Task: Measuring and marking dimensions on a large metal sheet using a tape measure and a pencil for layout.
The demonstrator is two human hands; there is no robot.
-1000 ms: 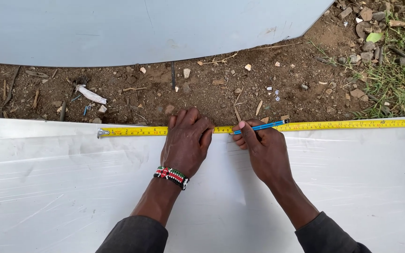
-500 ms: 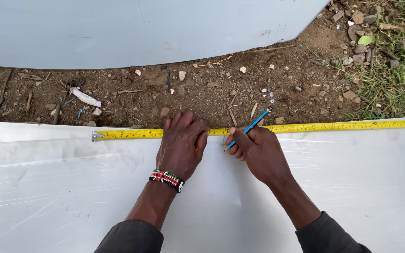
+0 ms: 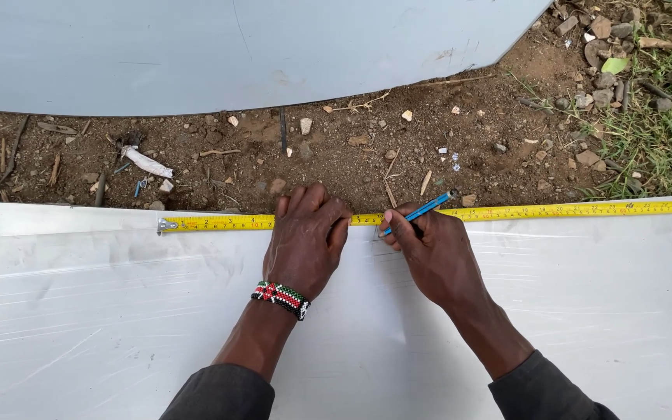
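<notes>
A yellow tape measure point(image 3: 577, 210) lies stretched along the far edge of a shiny white metal sheet point(image 3: 79, 311), its metal hook at the left end. My left hand point(image 3: 305, 241) presses flat on the tape near the middle, a beaded bracelet on the wrist. Just to its right, my right hand point(image 3: 429, 249) grips a blue pencil point(image 3: 421, 210), its tip down at the tape's edge on the sheet.
Bare brown soil point(image 3: 351, 148) with twigs, pebbles and scraps runs beyond the sheet. A second pale grey sheet point(image 3: 235, 47) lies at the top. Stones and grass point(image 3: 663, 132) fill the upper right corner.
The pencil has tilted from lying nearly flat along the tape to standing steeper with its tip at the tape. Both hands stay at the same place on the tape.
</notes>
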